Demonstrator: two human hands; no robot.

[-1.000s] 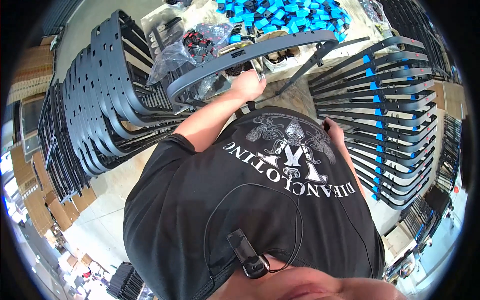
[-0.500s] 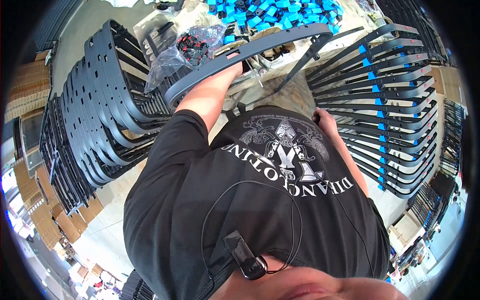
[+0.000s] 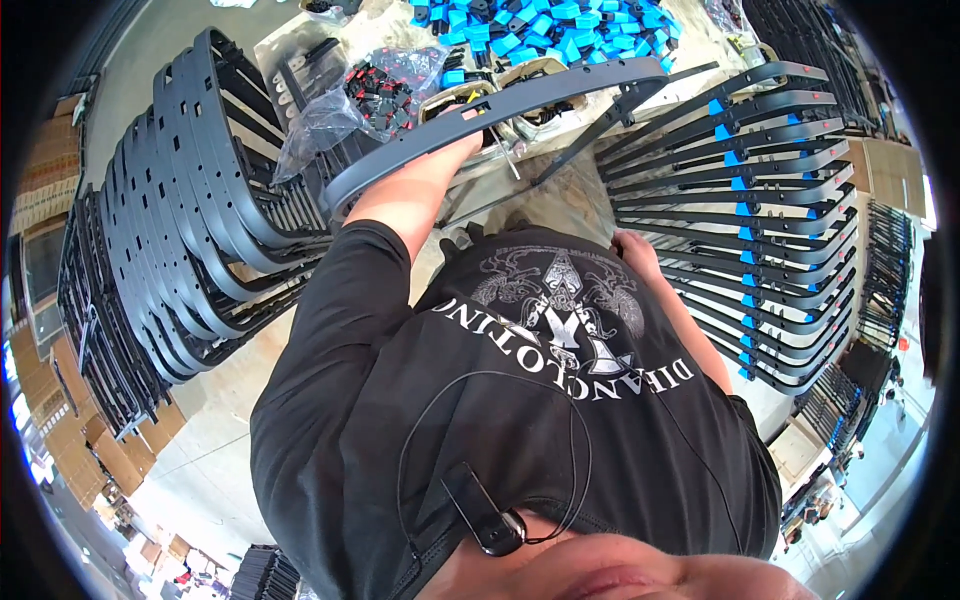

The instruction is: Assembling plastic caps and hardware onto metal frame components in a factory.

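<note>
A dark grey curved frame, rounded at its ends, slants over the front of the worktable. My left hand is closed at its middle, with the fingers mostly hidden behind the frame. Low beside my waist, my right hand has its fingers curled. It is next to the inner ends of the stacked frames on the right, and what it holds, if anything, is too small to make out. Past the curved frame lie small open containers with hardware.
Many blue plastic parts are heaped at the table's back. A clear bag holds black and red pieces. Large grey frames stand stacked on my left; blue spacers sit between the frames on my right. Cardboard stacks line the far left.
The whole view has shifted slightly. My left hand stays at the curved frame, and my right hand stays low beside the right-hand stack, its fingers still curled.
</note>
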